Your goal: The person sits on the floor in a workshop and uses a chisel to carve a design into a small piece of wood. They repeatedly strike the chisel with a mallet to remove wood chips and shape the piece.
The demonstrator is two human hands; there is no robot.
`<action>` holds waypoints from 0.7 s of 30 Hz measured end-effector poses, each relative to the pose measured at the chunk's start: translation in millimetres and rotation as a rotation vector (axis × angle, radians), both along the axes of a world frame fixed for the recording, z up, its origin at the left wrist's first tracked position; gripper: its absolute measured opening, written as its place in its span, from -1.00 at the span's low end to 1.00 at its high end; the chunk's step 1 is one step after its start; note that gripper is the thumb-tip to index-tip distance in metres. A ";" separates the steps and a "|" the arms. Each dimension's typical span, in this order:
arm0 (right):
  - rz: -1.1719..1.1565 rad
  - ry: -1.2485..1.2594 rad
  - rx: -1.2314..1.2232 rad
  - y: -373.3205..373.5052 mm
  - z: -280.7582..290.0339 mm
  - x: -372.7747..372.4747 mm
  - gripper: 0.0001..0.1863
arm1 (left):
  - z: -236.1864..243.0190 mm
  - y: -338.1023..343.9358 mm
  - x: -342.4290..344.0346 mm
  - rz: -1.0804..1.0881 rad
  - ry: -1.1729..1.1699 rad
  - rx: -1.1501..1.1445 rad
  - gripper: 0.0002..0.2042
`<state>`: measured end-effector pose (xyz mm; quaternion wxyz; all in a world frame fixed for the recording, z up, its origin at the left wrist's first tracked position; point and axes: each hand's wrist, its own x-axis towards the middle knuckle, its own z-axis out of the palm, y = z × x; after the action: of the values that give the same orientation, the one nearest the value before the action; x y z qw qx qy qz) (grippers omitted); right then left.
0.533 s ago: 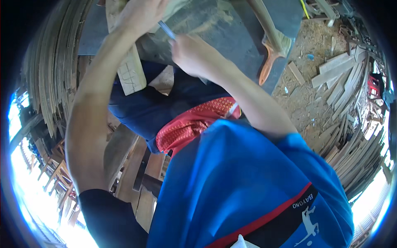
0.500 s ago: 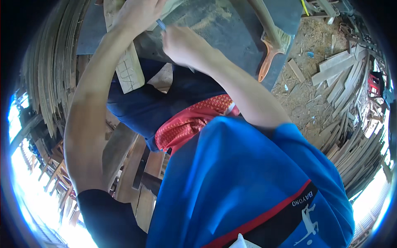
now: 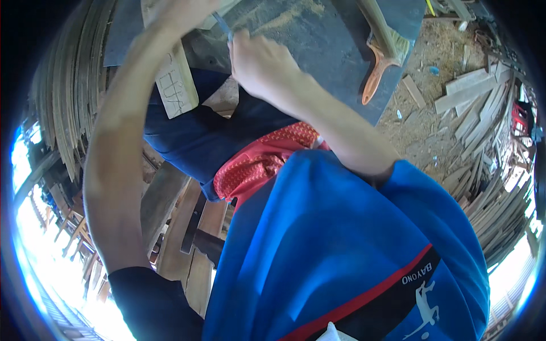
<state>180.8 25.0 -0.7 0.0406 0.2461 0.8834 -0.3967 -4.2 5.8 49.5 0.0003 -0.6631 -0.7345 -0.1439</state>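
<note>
My right hand (image 3: 263, 61) is closed in a fist around a tool with a narrow grey metal blade (image 3: 222, 25); its handle is hidden in my fist. The blade points up and left toward my left hand (image 3: 185, 14). My left hand lies over a long pale wooden beam (image 3: 177, 91), and its fingers are partly cut off by the upper edge, so their grip does not show. Dark pencil lines mark the beam's near end, which juts past the table edge over my lap.
Sawdust lies on the dark tabletop (image 3: 335, 62). At its right side, a flat brush (image 3: 375, 74) with an orange-brown handle lies under a pale wooden handle (image 3: 375, 23). Stacked boards (image 3: 77, 85) stand left. Planks and scraps (image 3: 478, 85) cover the ground at right.
The whole view has shifted slightly, with the table and beam sitting higher. My right fist has drawn slightly nearer to me, still gripping the bladed tool. My left hand stays over the beam.
</note>
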 end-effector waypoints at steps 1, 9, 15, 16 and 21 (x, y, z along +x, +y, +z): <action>0.035 -0.045 -0.004 -7.4 3.8 13.2 -0.78 | -2.0 -1.3 -5.0 -0.006 -0.024 0.011 -0.76; -0.038 0.203 0.118 4.4 -14.3 -31.8 -0.78 | 9.9 3.4 12.2 -0.044 0.050 -0.016 -0.69; -0.051 0.095 -0.092 -16.8 -1.5 23.9 -0.77 | 6.0 -6.5 9.0 0.026 0.036 -0.015 -0.70; -0.048 0.111 -0.067 -14.4 -6.7 14.4 -0.77 | 3.7 0.6 18.7 0.022 0.007 -0.044 -0.71; -0.124 0.079 -0.113 11.3 -40.6 -33.0 -0.73 | -35.4 -13.1 0.1 -0.001 0.181 0.180 -0.63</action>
<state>147.8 36.2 -41.3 -0.0052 0.2817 0.8436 -0.4571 -4.2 -7.3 14.1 0.1260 -0.6710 -0.7153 -0.1491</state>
